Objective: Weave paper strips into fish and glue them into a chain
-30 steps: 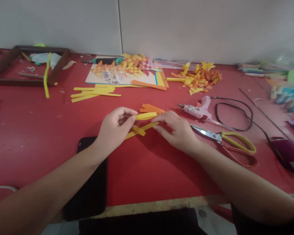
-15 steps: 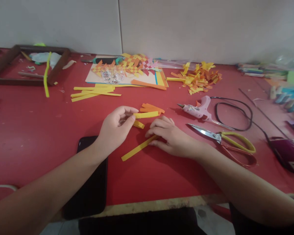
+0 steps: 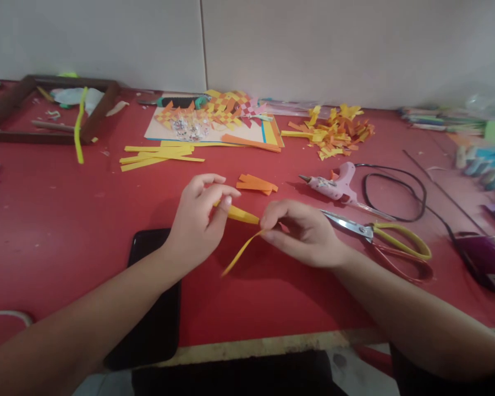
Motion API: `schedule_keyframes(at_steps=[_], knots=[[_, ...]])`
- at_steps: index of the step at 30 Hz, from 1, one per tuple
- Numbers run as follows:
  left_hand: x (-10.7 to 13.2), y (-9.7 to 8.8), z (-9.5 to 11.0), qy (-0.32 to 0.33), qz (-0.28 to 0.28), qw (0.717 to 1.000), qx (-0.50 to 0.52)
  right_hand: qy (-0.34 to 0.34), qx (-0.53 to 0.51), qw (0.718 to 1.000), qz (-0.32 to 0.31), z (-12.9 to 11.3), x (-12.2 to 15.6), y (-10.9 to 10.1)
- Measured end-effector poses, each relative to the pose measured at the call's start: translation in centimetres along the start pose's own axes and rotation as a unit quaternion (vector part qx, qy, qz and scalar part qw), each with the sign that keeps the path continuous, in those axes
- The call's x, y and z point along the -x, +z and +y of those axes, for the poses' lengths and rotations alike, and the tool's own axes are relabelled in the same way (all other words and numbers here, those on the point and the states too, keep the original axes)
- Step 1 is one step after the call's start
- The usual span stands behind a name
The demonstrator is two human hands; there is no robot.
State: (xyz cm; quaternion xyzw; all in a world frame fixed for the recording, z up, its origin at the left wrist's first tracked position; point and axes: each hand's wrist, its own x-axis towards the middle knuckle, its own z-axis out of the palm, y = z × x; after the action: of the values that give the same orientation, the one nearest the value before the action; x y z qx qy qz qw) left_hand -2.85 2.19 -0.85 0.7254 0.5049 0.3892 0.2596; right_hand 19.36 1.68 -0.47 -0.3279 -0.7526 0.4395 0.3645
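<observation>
Paper [image 3: 242, 215], yellow: we pinch it in left hand [image 3: 200, 221] and right hand [image 3: 305, 234], one length drooping; orange strips [image 3: 256, 185] lie just beyond.

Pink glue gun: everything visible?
The pink glue gun lies on its side on the red tabletop, beyond the scissors. Its body looks plastic, marked near the front; the nozzle points left. An orange trigger shows, a clear glue stick juts from the rear, and a black cord runs from the grip. No hand touches it.
</observation>
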Motion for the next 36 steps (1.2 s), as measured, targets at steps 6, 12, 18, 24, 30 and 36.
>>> schedule_keyframes(at_steps=[6, 12, 18, 24, 30, 36], knots=[[0.14, -0.04, 0.71, -0.097, -0.09, 0.914, 0.384, 0.105, -0.082, 0.978, 0.159, 0.3, -0.56, 0.16], [-0.23, 0.26, 0.87, -0.141, -0.013, 0.932, 0.335, 0.092, -0.15, 0.982, 0.069, 0.21, -0.46, 0.03], [-0.65, 0.33, 0.82, -0.196, -0.019, 0.905, 0.378, 0.024, -0.097, 0.992, -0.08, 0.09, -0.11, -0.28], [-0.52, 0.53, 0.63, -0.185, -0.022, 0.897, 0.401, -0.011, -0.074, 0.996, -0.052, 0.36, -0.45, -0.27], [-0.32, 0.49, 0.3, -0.147, -0.078, 0.914, 0.37, -0.038, -0.121, 0.992, 0.012, -0.07, -0.36, -0.12], [-0.37, 0.5, 0.11, -0.139, -0.08, 0.932, 0.326, 0.101, -0.2, 0.974, 0.02, -0.22, -0.21, 0.36]])
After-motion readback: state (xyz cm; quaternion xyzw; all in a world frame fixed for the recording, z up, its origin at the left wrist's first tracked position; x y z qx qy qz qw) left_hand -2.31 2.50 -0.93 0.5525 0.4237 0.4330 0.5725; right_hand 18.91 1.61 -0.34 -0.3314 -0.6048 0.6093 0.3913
